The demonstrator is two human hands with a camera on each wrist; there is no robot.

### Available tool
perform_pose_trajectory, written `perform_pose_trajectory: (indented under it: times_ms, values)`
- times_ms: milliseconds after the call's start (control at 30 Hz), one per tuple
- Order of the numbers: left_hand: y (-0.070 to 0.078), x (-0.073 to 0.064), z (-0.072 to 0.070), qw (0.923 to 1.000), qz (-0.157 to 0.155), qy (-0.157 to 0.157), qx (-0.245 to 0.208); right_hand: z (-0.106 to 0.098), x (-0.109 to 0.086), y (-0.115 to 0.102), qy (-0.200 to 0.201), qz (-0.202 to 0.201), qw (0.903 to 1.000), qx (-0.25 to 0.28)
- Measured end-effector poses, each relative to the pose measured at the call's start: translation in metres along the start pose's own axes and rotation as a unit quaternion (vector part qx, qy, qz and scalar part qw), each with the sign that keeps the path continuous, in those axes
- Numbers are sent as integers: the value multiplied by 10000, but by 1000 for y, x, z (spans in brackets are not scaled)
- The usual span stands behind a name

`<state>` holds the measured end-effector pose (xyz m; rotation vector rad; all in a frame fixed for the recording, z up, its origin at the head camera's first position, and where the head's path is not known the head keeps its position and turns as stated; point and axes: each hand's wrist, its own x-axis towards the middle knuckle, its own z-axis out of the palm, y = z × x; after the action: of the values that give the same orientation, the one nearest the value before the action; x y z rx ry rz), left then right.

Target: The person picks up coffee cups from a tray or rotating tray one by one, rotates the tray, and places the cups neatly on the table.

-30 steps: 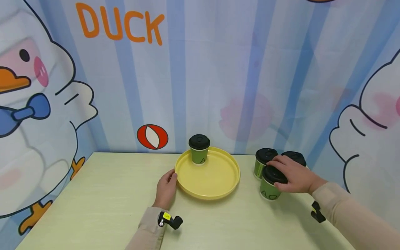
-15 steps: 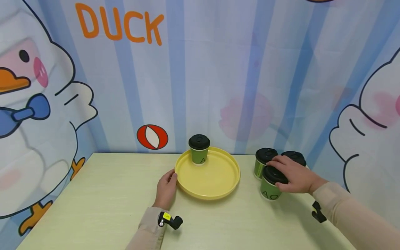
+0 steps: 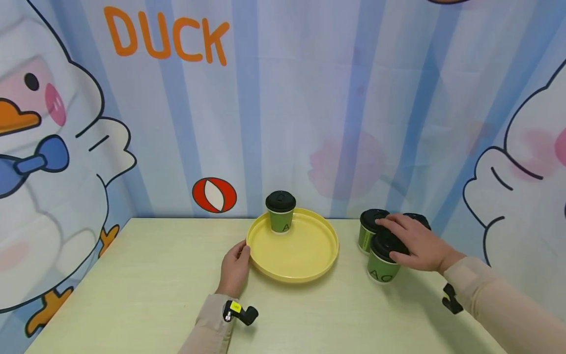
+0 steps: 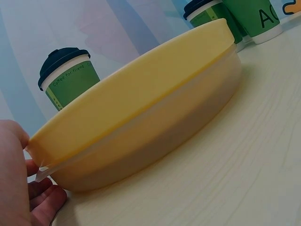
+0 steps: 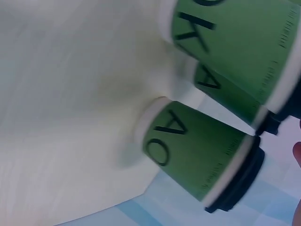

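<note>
A round yellow plate [image 3: 300, 255] with a raised rim lies on the table. My left hand [image 3: 234, 269] holds its left edge, thumb at the rim and fingers lower on the side in the left wrist view. On the plate's back left stands a green paper coffee cup [image 3: 281, 212] with a black lid. To the right, my right hand [image 3: 420, 245] is over a group of lidded green cups, fingers spread above the lid of the front cup [image 3: 382, 266]. Another cup [image 3: 367, 238] stands behind it; a third [image 3: 417, 220] is mostly hidden by the hand.
The pale table [image 3: 146, 275] ends at a blue striped curtain [image 3: 292, 98] printed with ducks. In the right wrist view, a cup [image 5: 197, 150] stands apart from the nearer cup [image 5: 235, 52], both upright on the table.
My right hand has risen slightly off the front cup, uncovering more of its lid, and its fingers have spread. The left hand, plate and cups have stayed put; the head view has shifted a little.
</note>
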<state>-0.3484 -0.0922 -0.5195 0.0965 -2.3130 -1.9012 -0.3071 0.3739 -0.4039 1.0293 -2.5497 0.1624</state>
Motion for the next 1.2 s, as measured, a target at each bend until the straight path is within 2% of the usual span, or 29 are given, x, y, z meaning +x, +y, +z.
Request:
perform_pose_trajectory:
  times_ms: [167, 267, 367, 467, 667, 833, 1033, 1200]
  values:
    - [1, 0, 0, 10000, -21, 29, -28, -16, 17, -3, 666, 77, 9977, 108]
    - [0, 0, 1, 10000, -9, 23, -28, -25, 31, -10, 1025, 464, 9933, 274]
    - [0, 0, 1, 10000, 7, 3, -27, -32, 49, -22, 1414, 1012, 9828, 624]
    - [-1, 1, 0, 10000, 16, 0, -22, -32, 70, -38, 1778, 1475, 9663, 1137]
    - [-1, 2, 0, 10000, -4, -15, -46, -12, 114, -64, 2243, 2117, 9283, 2077]
    - [0, 0, -1, 9999, -79, 6, -96, 12, 138, -86, 2230, 2883, 8835, 2941]
    - [-1, 0, 0, 9999, -25, 46, -140, 54, 140, -96, 2000, 3720, 8274, 3702]
    - [0, 0, 0, 9999, -32, 74, -114, 94, 127, -91, 1900, 4152, 7923, 4048]
